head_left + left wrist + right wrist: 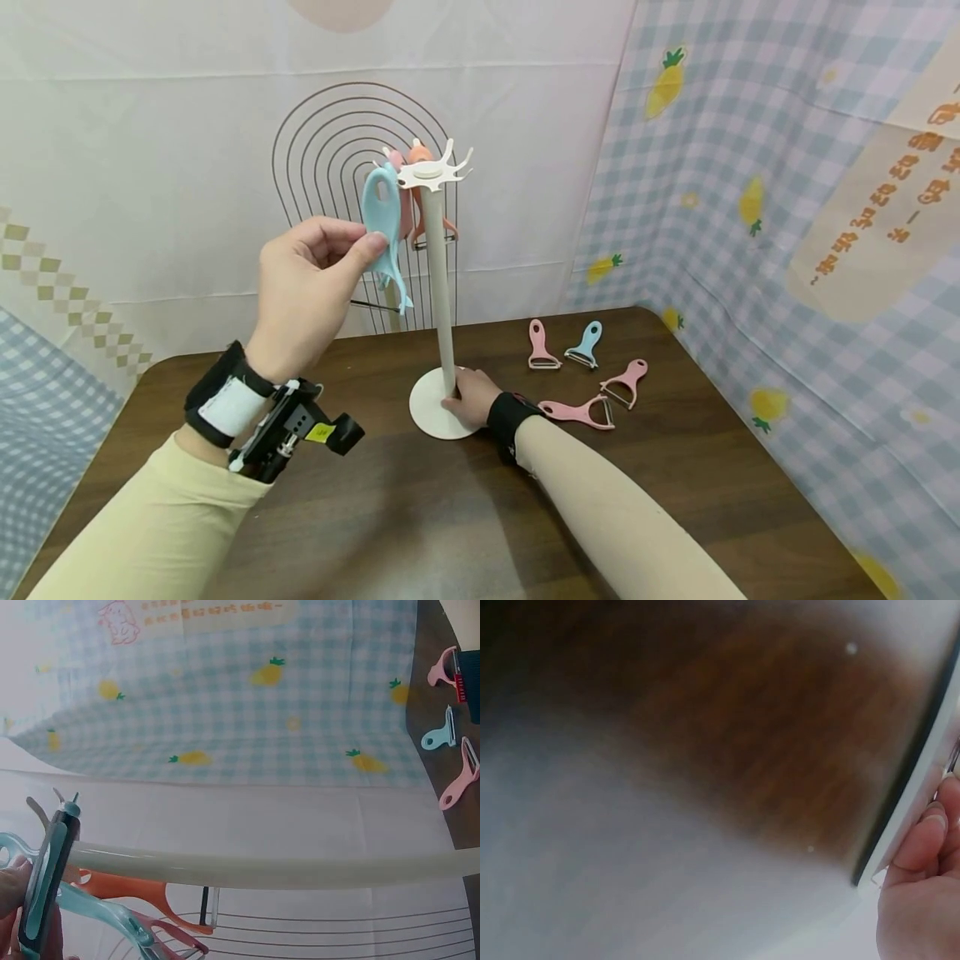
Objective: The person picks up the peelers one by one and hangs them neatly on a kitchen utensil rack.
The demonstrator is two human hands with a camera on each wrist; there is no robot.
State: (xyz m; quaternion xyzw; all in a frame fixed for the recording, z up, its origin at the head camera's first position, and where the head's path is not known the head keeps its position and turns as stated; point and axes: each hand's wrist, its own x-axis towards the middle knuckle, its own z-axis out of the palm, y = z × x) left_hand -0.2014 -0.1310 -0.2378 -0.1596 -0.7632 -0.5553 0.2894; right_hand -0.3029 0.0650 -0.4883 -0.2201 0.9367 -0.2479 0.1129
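My left hand [311,271] pinches a light blue peeler [382,212] upright, its holed handle end up, beside the top of a white hook stand [440,275]. Whether the handle's hole is over a hook cannot be made out. An orange peeler [124,886] and a pink peeler [169,930] hang from the stand, partly hidden behind the blue one in the head view. Down at the round base [431,408], my right hand [474,398] grips the stand. In the right wrist view its curled fingers [922,844] lie at a white edge.
On the brown table [337,508], right of the stand, lie several peelers, among them a pink peeler [537,342] and a blue peeler [585,343]. A white cloth [150,167] hangs behind, and a checked cloth [712,250] stands along the right edge.
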